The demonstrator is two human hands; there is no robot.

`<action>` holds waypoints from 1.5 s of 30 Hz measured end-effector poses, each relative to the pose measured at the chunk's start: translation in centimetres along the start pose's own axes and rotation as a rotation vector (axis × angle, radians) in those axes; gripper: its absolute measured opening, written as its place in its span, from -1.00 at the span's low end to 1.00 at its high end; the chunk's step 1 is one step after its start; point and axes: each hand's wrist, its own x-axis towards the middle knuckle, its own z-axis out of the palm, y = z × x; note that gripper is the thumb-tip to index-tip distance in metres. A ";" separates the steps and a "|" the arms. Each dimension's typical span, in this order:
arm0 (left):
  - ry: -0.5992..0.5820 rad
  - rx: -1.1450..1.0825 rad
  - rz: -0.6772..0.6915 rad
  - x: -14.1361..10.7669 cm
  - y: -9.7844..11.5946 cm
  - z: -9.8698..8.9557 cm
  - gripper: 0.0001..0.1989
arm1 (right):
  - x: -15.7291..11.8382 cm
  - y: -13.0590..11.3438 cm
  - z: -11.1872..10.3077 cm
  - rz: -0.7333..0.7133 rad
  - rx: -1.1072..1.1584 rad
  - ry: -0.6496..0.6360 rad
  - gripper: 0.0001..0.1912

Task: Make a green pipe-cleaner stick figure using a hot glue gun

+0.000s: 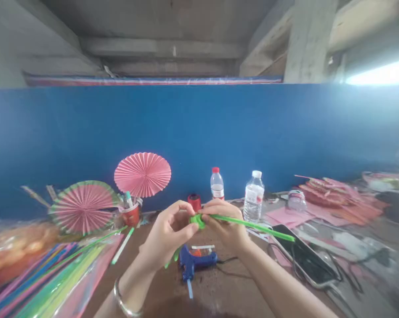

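A bright green pipe cleaner [255, 225] runs between my hands above the middle of the table. One end is coiled into a small bundle, which my left hand [168, 234] pinches between thumb and fingers. My right hand [224, 223] grips the stem beside the coil, and the straight length sticks out past it to the right. Some green also shows below my left palm. Under my hands a blue hot glue gun [194, 261] lies on the table, a glue stick poking from its rear end.
Bagged coloured pipe cleaners [63, 278] lie at left. Behind stand pink paper fans [142, 174], a red cup [130, 215] of pens and two plastic bottles [253, 198]. A phone [305, 256], cables and pink paper [288, 216] cover the right side. A blue partition [199, 128] closes off the back.
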 end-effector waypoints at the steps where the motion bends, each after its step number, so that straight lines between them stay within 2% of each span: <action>1: 0.002 -0.005 0.002 0.1 -0.1 0.0 -0.87 | 0.0 0.2 -0.1 -0.045 -0.009 0.000 -0.91; 4: 0.023 0.017 0.017 0.2 -0.1 -0.1 -0.88 | 0.1 0.6 -0.4 -0.171 -0.088 -0.041 -0.86; 6: 0.052 0.061 0.033 0.1 0.0 0.0 -0.88 | 0.1 0.6 -0.7 -0.255 -0.189 -0.116 -0.81; 10: 0.112 0.242 0.071 -0.2 0.4 0.3 -0.91 | 0.2 0.3 -1.3 -0.327 -0.386 -0.201 -0.78; 18: 0.192 0.655 0.171 -0.7 0.6 0.5 -0.88 | 0.1 0.1 -1.4 -0.339 -0.528 -0.277 -0.78; 24: 0.187 0.830 0.281 -0.9 0.1 0.3 -0.82 | 0.4 0.0 -1.6 -0.302 -0.451 -0.294 -0.79; 30: 0.169 0.941 0.416 -0.9 -0.2 0.4 -0.81 | 0.8 -0.1 -1.5 -0.210 -0.265 -0.275 -0.82; 34: 0.148 0.992 0.468 -0.8 -0.3 0.5 -0.75 | 0.9 -0.2 -1.1 -0.019 -0.131 -0.290 -0.72; 39: 0.171 0.996 0.483 -0.6 -0.4 0.4 -0.73 | 0.8 -0.7 -0.9 0.199 -0.048 -0.364 -0.66; 45: 0.097 1.027 0.421 -0.7 -0.1 0.1 -0.77 | 0.7 -0.9 -0.8 0.273 0.033 -0.375 -0.65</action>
